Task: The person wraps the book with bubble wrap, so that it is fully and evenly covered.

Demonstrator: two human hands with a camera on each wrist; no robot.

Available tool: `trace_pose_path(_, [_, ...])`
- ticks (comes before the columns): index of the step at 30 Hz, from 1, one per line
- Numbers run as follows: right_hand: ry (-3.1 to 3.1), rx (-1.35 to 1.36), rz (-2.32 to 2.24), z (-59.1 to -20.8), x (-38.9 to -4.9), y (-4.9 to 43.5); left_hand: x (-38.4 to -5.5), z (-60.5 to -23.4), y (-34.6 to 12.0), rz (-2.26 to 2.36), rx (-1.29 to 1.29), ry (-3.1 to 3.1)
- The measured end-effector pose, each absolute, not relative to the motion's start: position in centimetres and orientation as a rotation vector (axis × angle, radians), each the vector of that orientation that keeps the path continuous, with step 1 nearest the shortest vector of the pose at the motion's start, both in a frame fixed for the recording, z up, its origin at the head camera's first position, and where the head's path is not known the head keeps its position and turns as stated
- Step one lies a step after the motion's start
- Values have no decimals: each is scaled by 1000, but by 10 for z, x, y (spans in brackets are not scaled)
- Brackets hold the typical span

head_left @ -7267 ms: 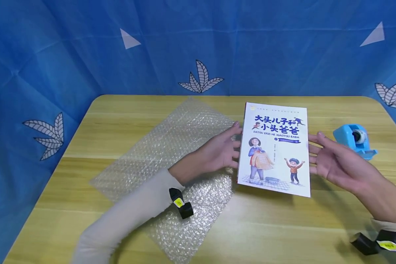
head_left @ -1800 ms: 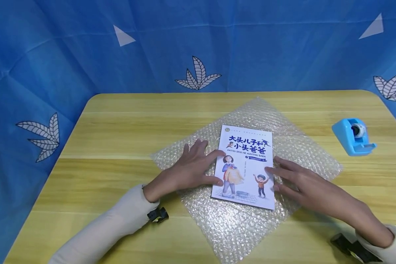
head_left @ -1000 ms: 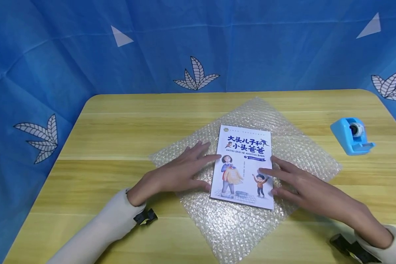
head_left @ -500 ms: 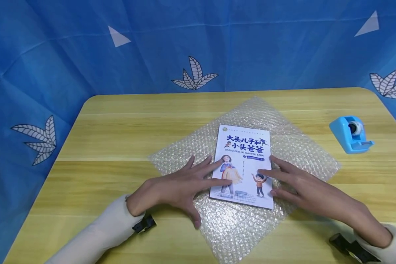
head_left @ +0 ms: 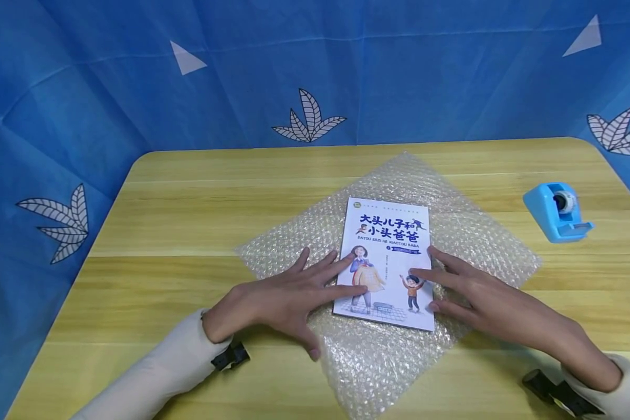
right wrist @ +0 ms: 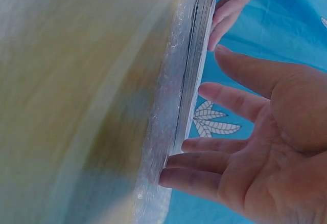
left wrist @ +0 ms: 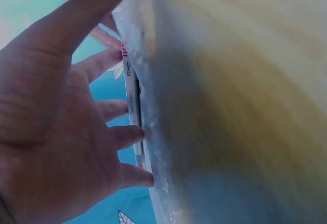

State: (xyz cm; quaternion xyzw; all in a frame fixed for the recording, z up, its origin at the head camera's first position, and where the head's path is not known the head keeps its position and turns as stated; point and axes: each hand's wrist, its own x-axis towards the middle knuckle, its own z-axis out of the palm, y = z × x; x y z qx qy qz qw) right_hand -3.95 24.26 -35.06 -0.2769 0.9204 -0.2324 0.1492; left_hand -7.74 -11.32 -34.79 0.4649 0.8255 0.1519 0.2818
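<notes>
The left hand (head_left: 289, 298) has its fingers spread wide, two tips on the book (head_left: 391, 265) — the right hand (head_left: 485, 294), fingers straight and apart, touches its opposite side. The book lies flat on the bubble wrap (head_left: 367, 364); light, even pressure should steady it best. It hides the wrap beneath — its smallest print is illegible.

Children's book (head_left: 384, 265): cover title 大头儿子和小头爸爸, pinyin DATOU ERZI HE XIAOTOU BABA below; spine (left wrist: 131, 93) print too blurred.
</notes>
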Motion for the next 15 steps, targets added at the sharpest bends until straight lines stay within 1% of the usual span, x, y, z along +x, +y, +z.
trace_pose_path(4, [2628, -786, -670, -350, -40, 242, -81, -346, -117, 464, 1223, 2176])
trace_pose_path(10, [2597, -841, -677, -349, -39, 244, -87, -345, -121, 541, 1194, 2153])
trace_pose_path(15, [2508, -790, -780, -347, -38, 248, -91, -343, -121, 589, 1195, 2156])
